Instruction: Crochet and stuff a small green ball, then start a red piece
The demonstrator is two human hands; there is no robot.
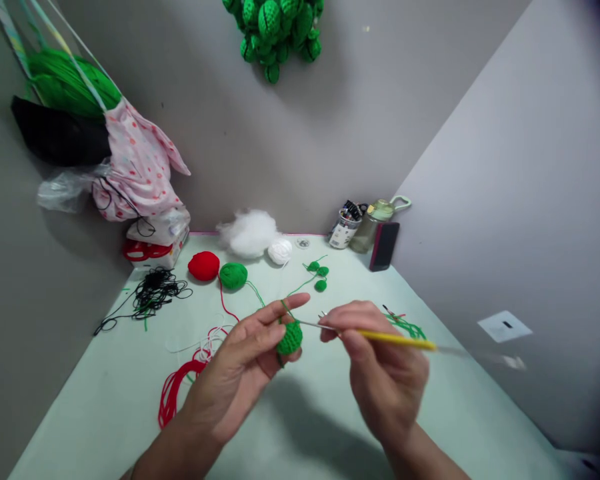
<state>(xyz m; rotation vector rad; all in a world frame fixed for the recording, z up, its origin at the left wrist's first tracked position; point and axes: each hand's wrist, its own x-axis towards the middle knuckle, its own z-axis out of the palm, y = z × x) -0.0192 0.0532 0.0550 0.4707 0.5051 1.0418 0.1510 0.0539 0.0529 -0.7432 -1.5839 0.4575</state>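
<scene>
My left hand [250, 353] pinches a small green crocheted piece [289, 339] between thumb and fingers. Green yarn runs over its raised index finger and leads back toward the table. My right hand [385, 373] grips a crochet hook [395, 339] with a yellow handle and a thin metal shaft. The hook's tip points left and meets the top of the green piece; whether a loop sits on it is too small to tell. Farther back lies a green yarn ball [233, 275], with a red yarn ball [203, 266] to its left.
White stuffing [250, 233] and a white yarn ball [280, 251] lie at the back. Tangled black cord [160, 293] and a red yarn bundle [173, 393] are at left. Small green pieces [321, 285], a pen cup [345, 230], a bottle [365, 233] and a phone [385, 247] stand beyond my hands.
</scene>
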